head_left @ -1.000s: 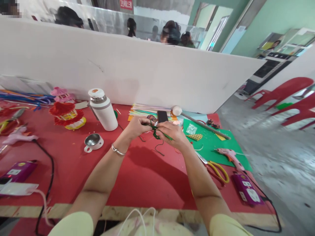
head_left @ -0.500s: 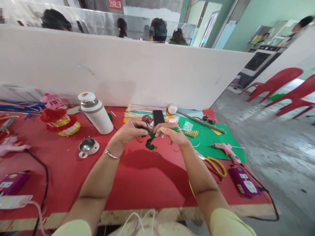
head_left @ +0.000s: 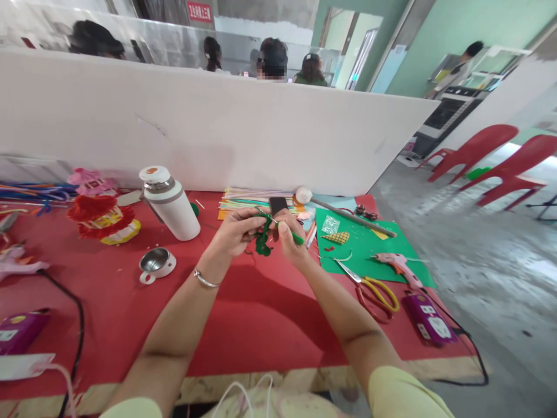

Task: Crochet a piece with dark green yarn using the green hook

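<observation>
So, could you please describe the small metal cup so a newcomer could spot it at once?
On the red table, look beside the person's left hand, just in front of the white flask. The metal cup sits there alone, shiny steel inside with a white rim and handle.

Both hands meet above the red table (head_left: pixel 243 313): left hand (head_left: pixel 235 232) and right hand (head_left: pixel 289 241) pinch a green pipe cleaner (head_left: pixel 264 241). White flask (head_left: pixel 169 203) at ten o'clock; scissors (head_left: pixel 369 287) at four o'clock.

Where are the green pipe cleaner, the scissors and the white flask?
green pipe cleaner (head_left: pixel 263 242), head view, curled lower part.
scissors (head_left: pixel 378 293), head view, yellow handle loop.
white flask (head_left: pixel 174 209), head view, body side.
</observation>
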Demonstrator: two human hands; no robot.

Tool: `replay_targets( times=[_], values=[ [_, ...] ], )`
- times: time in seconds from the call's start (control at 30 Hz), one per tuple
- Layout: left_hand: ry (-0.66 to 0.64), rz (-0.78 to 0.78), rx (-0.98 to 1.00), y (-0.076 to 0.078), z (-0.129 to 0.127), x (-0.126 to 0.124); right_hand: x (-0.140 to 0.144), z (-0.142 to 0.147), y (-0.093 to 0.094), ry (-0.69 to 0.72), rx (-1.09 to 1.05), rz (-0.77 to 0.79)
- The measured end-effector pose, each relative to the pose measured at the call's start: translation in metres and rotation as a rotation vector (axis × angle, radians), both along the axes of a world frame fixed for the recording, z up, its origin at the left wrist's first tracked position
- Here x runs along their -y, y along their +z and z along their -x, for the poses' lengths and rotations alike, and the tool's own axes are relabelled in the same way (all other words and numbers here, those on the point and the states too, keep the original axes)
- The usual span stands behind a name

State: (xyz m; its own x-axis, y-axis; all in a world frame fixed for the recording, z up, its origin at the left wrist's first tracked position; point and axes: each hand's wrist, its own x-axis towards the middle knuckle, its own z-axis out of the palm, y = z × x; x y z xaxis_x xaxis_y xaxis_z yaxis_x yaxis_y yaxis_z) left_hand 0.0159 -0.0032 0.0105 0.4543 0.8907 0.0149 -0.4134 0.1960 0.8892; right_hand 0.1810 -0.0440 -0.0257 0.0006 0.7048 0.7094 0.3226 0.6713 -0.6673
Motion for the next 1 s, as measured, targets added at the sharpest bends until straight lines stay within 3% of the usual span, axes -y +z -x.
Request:
replay_targets(
  times=[0.2,0.33,0.43,0.63,0.83,1.0],
  values=[
    [0.024,-0.044,-0.066,-0.007,-0.003,-0.002,-0.004,-0.005,0.002,0.037,0.065,-0.052],
    [0.33,-0.331,-0.175,-0.018,-0.017,0.002,-0.007,-0.006,0.0,-0.077,0.143,-0.038],
    [0.467,-0.354,-0.197,-0.024,-0.026,0.005,-0.008,-0.003,-0.006,-0.177,0.23,-0.118],
    [0.363,-0.059,0.045,-0.014,-0.033,0.012,-0.008,-0.005,-0.014,-0.305,0.354,-0.256],
    [0.329,-0.018,0.075,-0.01,-0.03,0.013,-0.011,-0.018,-0.014,-0.382,0.457,-0.315],
    [0.2,0.108,0.126,-0.012,-0.025,0.01,-0.01,-0.018,-0.012,-0.293,0.382,-0.313]
  ],
)
